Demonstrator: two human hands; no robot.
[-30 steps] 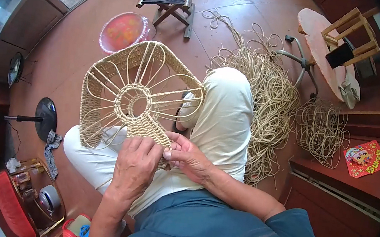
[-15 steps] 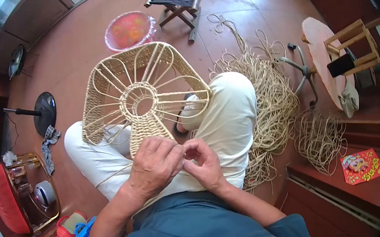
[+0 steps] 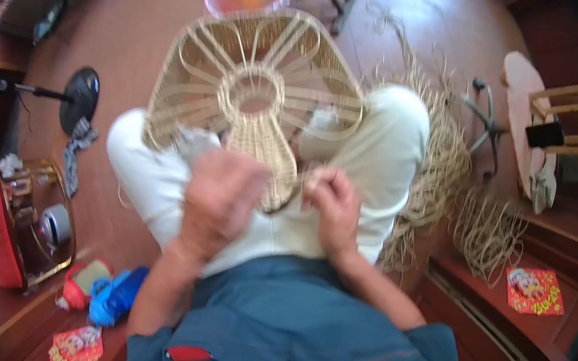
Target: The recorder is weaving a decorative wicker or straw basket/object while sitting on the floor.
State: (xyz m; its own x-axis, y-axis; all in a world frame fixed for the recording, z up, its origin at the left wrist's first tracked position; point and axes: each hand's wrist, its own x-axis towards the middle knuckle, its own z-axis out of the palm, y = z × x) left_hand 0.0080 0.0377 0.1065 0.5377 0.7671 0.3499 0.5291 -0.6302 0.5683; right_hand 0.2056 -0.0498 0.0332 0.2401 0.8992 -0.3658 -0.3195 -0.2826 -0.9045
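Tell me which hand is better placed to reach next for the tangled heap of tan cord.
Probably the right hand: the tangled tan cord heap lies on that side, past the white-trousered right knee; the left hand is farther.

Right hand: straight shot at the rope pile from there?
Probably not directly: the right leg lies between the right hand and the rope pile, though reaching over looks possible.

You've got room over your lap (image 3: 274, 240) between your forearms (image 3: 380, 292), but straight ahead the wicker frame (image 3: 256, 138) blocks you, and off right your knee (image 3: 398, 118) plus that rope pile (image 3: 446, 165) are in the way.
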